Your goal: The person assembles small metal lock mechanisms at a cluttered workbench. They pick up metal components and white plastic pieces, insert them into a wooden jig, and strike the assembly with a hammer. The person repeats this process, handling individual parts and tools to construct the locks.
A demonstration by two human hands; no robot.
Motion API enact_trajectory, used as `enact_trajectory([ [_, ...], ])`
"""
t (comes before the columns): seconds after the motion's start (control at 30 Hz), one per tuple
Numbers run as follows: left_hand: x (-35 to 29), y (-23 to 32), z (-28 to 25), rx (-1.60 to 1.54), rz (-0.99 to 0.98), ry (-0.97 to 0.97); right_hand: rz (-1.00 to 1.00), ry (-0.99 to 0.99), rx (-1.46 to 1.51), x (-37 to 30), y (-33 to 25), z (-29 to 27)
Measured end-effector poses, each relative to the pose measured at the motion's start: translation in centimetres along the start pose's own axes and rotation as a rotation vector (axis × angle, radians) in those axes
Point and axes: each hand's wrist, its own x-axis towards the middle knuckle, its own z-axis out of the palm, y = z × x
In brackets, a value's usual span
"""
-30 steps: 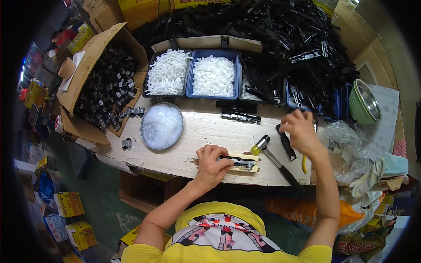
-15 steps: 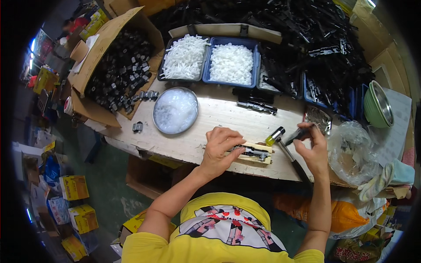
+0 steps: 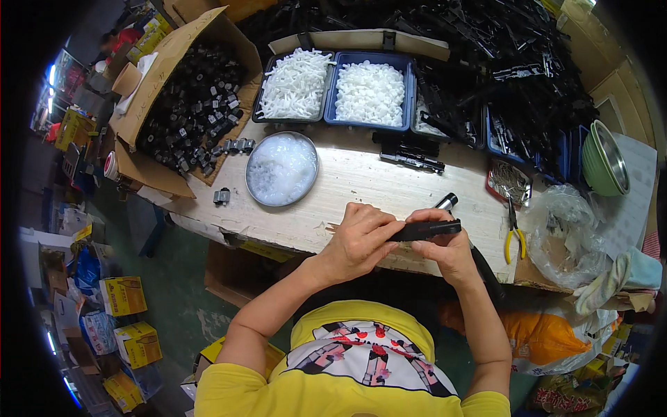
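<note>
Both sets of fingers are closed on one black bar (image 3: 425,229), held level above the near edge of the surface (image 3: 361,184). The left hand (image 3: 361,240) wraps its left end from above; the right hand (image 3: 445,243) pinches the right end, thumb on top. The bar sits between the two hands, clear of the wood.

By the look of it this is a fitting step: the part is being pressed or lined up in the hands. The next move seems to call for steady, even pressure from both ends, without letting the bar twist.

Just behind the right hand a hammer (image 3: 462,229) lies on the surface, its handle running out over the near edge. Yellow-handled pliers (image 3: 513,236) lie to the right, near a small tray of metal pins (image 3: 511,182). A round dish (image 3: 282,169) of white stuff sits to the left, well apart from the hands.

The open room is the bare strip of wood between the dish and the hands. Farther back, bins of white parts (image 3: 368,90) and a heap of black parts (image 3: 514,76) close it off. The near edge is chipped and runs right under the hands.
</note>
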Motion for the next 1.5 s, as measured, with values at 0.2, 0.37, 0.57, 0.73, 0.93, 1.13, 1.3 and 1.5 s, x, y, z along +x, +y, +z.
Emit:
enact_trajectory([
  [0.2,-0.6,-0.8,-0.7,0.176,0.018,-0.058,-0.205,0.312,-0.155,-1.4,-0.6,-3.7],
  [0.37,-1.1,-0.8,0.3,0.272,0.014,-0.119,-0.229,0.364,-0.364,-2.7,0.2,-5.5],
  [0.57,-1.2,-0.9,0.5,0.377,0.015,-0.168,-0.308,0.370,-0.679,-2.7,0.2,-5.8],
  [0.73,-1.0,-1.3,0.2,0.334,0.026,-0.190,-0.377,0.367,-0.876,-2.7,0.0,-5.2],
  [0.93,-1.0,-1.4,-0.1,0.297,0.017,-0.187,-0.398,0.395,-0.952,-2.6,0.6,-5.3],
  [1.13,-1.2,-1.4,-0.1,0.349,0.046,-0.210,-0.407,0.407,-1.056,-2.7,1.0,-5.3],
  [1.3,-1.2,-1.5,-0.2,0.375,0.083,-0.232,-0.435,0.424,-1.179,-2.8,1.1,-5.1],
  [1.5,-1.2,-1.5,-0.2,0.390,0.108,-0.249,-0.426,0.441,-1.317,-2.8,1.6,-5.0],
])
